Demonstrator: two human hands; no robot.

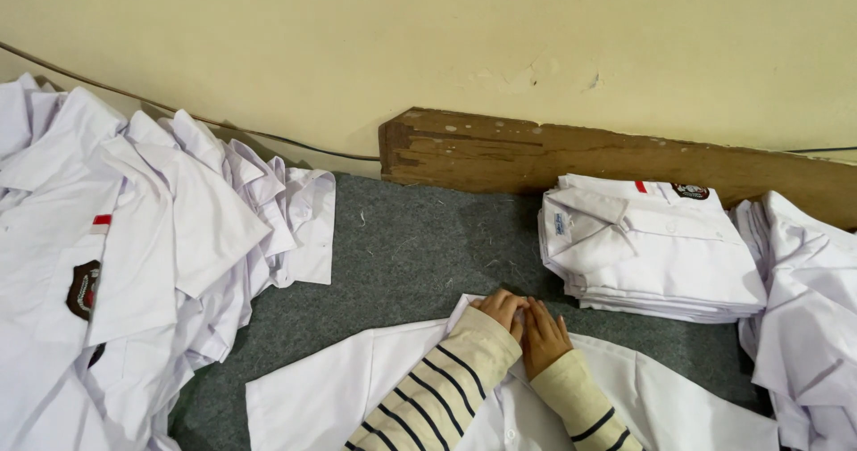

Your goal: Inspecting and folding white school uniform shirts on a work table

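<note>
A white short-sleeved shirt (330, 397) lies spread flat on the grey carpet (402, 237) in front of me. My left hand (503, 310) and my right hand (543, 335) rest side by side on its collar at the top middle. The fingers of both hands press down on the collar fabric, and the left fingers curl over its edge. Both forearms wear cream sleeves with dark stripes. The palms are hidden from view.
A loose heap of white shirts (116, 246) covers the left side. A neat stack of folded white shirts (652, 246) sits to the right by a wooden baseboard (536, 152). More shirts (808, 308) lie at the far right. A cable runs along the cream wall.
</note>
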